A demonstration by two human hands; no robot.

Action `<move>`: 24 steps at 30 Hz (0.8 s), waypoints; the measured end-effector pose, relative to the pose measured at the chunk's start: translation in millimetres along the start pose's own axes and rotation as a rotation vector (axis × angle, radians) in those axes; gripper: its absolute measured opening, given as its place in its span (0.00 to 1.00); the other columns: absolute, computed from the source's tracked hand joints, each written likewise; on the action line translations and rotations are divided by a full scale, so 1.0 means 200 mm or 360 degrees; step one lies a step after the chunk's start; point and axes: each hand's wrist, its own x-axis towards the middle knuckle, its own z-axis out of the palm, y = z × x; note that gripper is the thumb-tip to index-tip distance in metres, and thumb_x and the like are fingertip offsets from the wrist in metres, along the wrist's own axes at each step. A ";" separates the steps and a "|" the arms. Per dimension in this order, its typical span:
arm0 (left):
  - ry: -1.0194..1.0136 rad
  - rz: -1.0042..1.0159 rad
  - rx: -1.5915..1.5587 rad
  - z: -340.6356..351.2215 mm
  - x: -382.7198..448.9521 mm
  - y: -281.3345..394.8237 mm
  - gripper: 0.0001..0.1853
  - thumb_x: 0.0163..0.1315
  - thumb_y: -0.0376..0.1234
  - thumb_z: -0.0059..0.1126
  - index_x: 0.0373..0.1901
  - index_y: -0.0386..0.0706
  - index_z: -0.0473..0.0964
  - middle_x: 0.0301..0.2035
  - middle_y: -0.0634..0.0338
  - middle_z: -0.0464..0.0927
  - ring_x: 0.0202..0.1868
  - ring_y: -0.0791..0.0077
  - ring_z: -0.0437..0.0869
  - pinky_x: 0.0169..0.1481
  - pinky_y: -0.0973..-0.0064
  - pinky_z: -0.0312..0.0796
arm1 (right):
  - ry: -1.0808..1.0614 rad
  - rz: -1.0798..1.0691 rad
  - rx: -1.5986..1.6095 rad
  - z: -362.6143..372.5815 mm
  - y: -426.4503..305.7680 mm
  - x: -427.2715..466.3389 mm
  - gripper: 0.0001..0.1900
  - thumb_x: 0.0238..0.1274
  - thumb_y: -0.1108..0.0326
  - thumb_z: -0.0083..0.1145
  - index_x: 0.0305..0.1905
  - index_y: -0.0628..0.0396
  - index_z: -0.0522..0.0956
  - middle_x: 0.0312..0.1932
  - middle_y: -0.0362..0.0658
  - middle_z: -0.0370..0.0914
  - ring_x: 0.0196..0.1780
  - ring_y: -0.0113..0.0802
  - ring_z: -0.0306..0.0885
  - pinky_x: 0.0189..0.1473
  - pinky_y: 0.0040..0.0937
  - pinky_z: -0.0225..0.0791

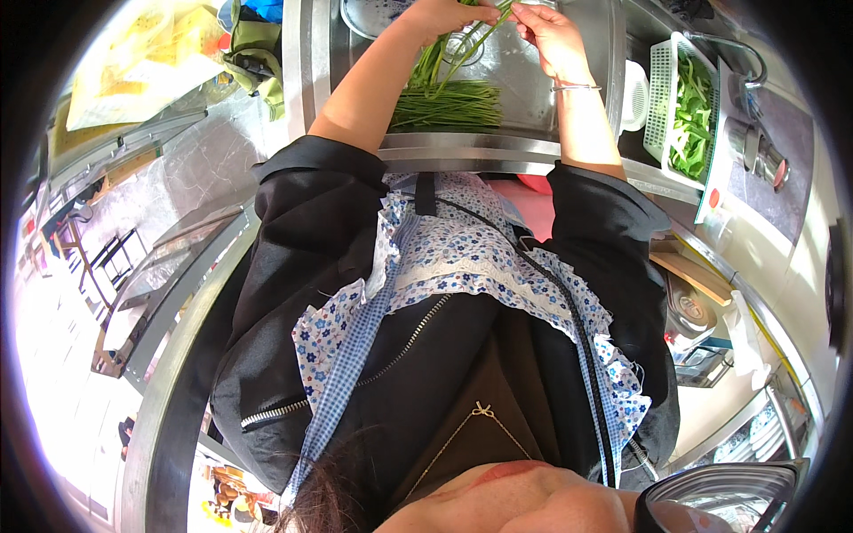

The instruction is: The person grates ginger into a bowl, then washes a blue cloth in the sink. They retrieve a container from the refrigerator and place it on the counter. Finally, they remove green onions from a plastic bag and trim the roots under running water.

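Both hands are over a stainless steel sink (533, 100) at the top of the view. My left hand (446, 16) holds long green stalks (433, 60), which hang down towards the near side. Close beside it, my right hand (543, 30) pinches the upper part of a stalk between thumb and fingers. Below them a thick bundle of thin green stems (450, 106) lies along the near wall of the sink. A round drain strainer (464, 48) shows partly behind the held stalks.
Right of the sink stands a white plastic basket (660, 100) of green leaves (693, 120), with a white perforated container (634, 96) between. A faucet (756, 80) curves beyond the basket. A round basin (366, 16) sits at the sink's far left. The steel rim (466, 150) runs before my apron.
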 end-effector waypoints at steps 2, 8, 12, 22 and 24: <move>-0.0092 -0.0146 -0.0162 -0.04 -0.01 0.01 0.13 0.54 0.40 0.70 0.31 0.38 0.84 0.17 0.66 0.73 0.18 0.80 0.68 0.23 0.75 0.58 | -0.0019 -0.0010 0.0070 -0.01 -0.01 -0.01 0.09 0.65 0.65 0.57 0.32 0.57 0.80 0.18 0.35 0.74 0.16 0.18 0.64 0.17 0.17 0.52; -0.0131 -0.0113 -0.0410 -0.07 -0.01 -0.04 0.12 0.57 0.39 0.66 0.28 0.38 0.84 0.15 0.67 0.71 0.16 0.81 0.66 0.21 0.79 0.54 | -0.0112 0.0094 0.0086 -0.02 -0.01 0.01 0.07 0.66 0.67 0.56 0.38 0.59 0.80 0.22 0.36 0.75 0.19 0.19 0.66 0.19 0.17 0.56; -0.0122 -0.0057 -0.0475 -0.09 0.00 -0.06 0.12 0.59 0.38 0.64 0.29 0.38 0.83 0.15 0.67 0.71 0.16 0.82 0.66 0.20 0.79 0.53 | -0.0360 0.0007 0.0559 0.01 0.01 0.06 0.07 0.66 0.68 0.56 0.40 0.61 0.78 0.24 0.37 0.74 0.22 0.20 0.65 0.22 0.18 0.58; 0.0345 -0.0121 0.0220 -0.22 0.04 -0.14 0.13 0.56 0.40 0.67 0.30 0.38 0.83 0.17 0.63 0.75 0.18 0.76 0.72 0.23 0.74 0.64 | -0.0296 0.0128 0.0218 -0.04 0.01 0.14 0.08 0.65 0.64 0.57 0.32 0.56 0.77 0.17 0.34 0.70 0.16 0.21 0.62 0.15 0.20 0.51; 0.0470 -0.0007 -0.0002 -0.27 0.07 -0.25 0.10 0.56 0.37 0.66 0.32 0.39 0.83 0.18 0.62 0.75 0.18 0.77 0.72 0.23 0.74 0.64 | -0.0365 0.0164 0.0292 -0.12 0.01 0.15 0.09 0.65 0.63 0.57 0.32 0.56 0.76 0.16 0.34 0.69 0.15 0.22 0.61 0.14 0.21 0.51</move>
